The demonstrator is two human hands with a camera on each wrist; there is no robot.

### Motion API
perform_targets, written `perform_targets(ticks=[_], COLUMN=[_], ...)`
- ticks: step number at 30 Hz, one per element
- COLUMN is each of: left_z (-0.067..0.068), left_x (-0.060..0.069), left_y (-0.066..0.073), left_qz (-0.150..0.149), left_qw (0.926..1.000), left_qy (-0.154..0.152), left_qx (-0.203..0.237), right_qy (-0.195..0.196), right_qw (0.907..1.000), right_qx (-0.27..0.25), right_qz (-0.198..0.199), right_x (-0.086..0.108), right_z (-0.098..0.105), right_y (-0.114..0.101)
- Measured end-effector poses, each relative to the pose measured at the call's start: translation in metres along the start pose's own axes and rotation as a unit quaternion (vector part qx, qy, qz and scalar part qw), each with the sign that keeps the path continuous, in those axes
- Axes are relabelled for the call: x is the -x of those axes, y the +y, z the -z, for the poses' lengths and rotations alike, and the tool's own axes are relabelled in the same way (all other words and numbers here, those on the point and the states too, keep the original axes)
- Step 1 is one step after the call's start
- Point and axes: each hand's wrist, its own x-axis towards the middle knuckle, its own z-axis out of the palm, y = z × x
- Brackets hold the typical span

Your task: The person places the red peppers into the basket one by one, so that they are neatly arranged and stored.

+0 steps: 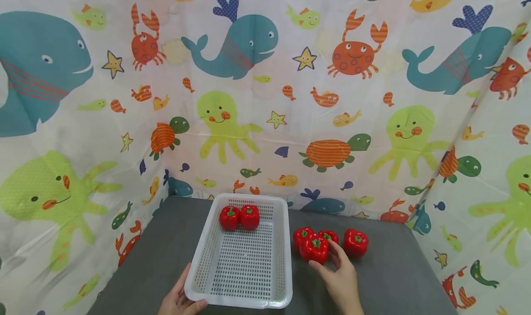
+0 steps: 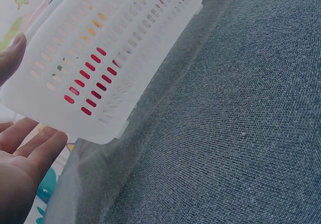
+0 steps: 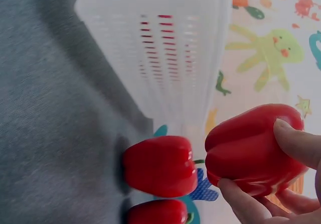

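My right hand point(image 1: 341, 278) pinches a red bell pepper point(image 1: 314, 249) between thumb and fingers, to the right of the white basket point(image 1: 286, 259). In the right wrist view the held pepper point(image 3: 253, 151) hangs beside two others, the nearer pepper point(image 3: 160, 166) resting on the grey surface. Two red peppers point(image 1: 250, 217) sit side by side at the basket's far end. My left hand point(image 1: 182, 294) is at the basket's near left corner; the left wrist view shows the thumb by the rim and the fingers extended beside the basket wall point(image 2: 60, 103).
Behind the held pepper lie two red peppers, one point(image 1: 302, 234) to the left and one point(image 1: 328, 235) partly hidden. Another pepper point(image 1: 355, 242) sits to their right on the grey cloth point(image 1: 394, 278). A curtain point(image 1: 265, 98) printed with sea animals stands behind and at both sides.
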Motion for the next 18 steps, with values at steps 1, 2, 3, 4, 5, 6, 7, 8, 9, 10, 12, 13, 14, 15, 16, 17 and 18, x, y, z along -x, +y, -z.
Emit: perform_targets(ticks=[1, 2, 3, 4, 5, 6, 7, 8, 9, 10, 12, 13, 14, 15, 16, 17, 18], left_z=[0.0, 0.0, 0.0, 0.0, 0.0, 0.0, 0.0, 0.0, 0.001, 0.001, 0.003, 0.003, 0.004, 0.005, 0.005, 0.006, 0.006], left_x=[0.0, 0.0, 0.0, 0.0, 0.0, 0.0, -0.001, -0.001, -0.002, -0.003, -0.004, -0.005, -0.005, -0.006, -0.007, -0.007, -0.008], left_y=[0.0, 0.0, 0.0, 0.0, -0.001, -0.002, -0.003, -0.004, -0.006, -0.008, -0.011, -0.013, -0.014, -0.015, -0.016, -0.016, -0.016], left_qz=[0.003, 0.005, 0.008, 0.01, 0.013, 0.015, 0.019, 0.018, 0.017, 0.015, 0.009, 0.011, 0.012, 0.014, 0.017, 0.019, 0.022], left_qw=[1.0, 1.0, 0.9999, 0.9999, 0.9997, 0.9995, 0.9992, 0.9989, 0.9984, 0.998, 0.9971, 0.9966, 0.9959, 0.9953, 0.9951, 0.9948, 0.9946], left_qy=[0.0, -0.002, -0.003, -0.008, -0.014, -0.02, -0.025, -0.032, -0.041, -0.047, -0.058, -0.063, -0.067, -0.071, -0.072, -0.073, -0.073], left_qx=[0.002, 0.003, 0.007, 0.009, 0.014, 0.019, 0.025, 0.029, 0.035, 0.04, 0.047, 0.052, 0.059, 0.064, 0.066, 0.068, 0.07], right_qy=[0.001, 0.002, 0.003, 0.003, 0.003, 0.004, 0.004, 0.003, 0.002, 0.0, -0.005, -0.008, -0.009, -0.01, -0.01, -0.009, -0.008], right_qw=[1.0, 1.0, 1.0, 1.0, 1.0, 0.9999, 0.9999, 0.9998, 0.9997, 0.9996, 0.9993, 0.9992, 0.9991, 0.999, 0.9989, 0.9987, 0.9985], right_qx=[-0.001, -0.002, -0.002, -0.003, -0.004, -0.004, -0.003, -0.001, -0.001, -0.001, -0.003, -0.004, -0.005, -0.006, -0.007, -0.008, -0.009], right_qz=[0.001, 0.003, 0.003, 0.004, 0.005, 0.01, 0.015, 0.019, 0.024, 0.029, 0.037, 0.038, 0.04, 0.043, 0.046, 0.049, 0.053], right_x=[0.0, 0.0, 0.0, 0.0, 0.0, 0.0, 0.0, 0.0, 0.0, 0.0, 0.0, 0.0, 0.0, 0.0, 0.0, 0.0, 0.0], right_z=[-0.001, -0.002, -0.003, -0.004, -0.006, -0.007, -0.008, -0.009, -0.01, -0.011, -0.013, -0.014, -0.015, -0.017, -0.019, -0.02, -0.022], right_y=[-0.003, -0.005, -0.008, -0.01, -0.013, -0.015, -0.018, -0.021, -0.024, -0.027, -0.033, -0.036, -0.038, -0.041, -0.043, -0.046, -0.048])
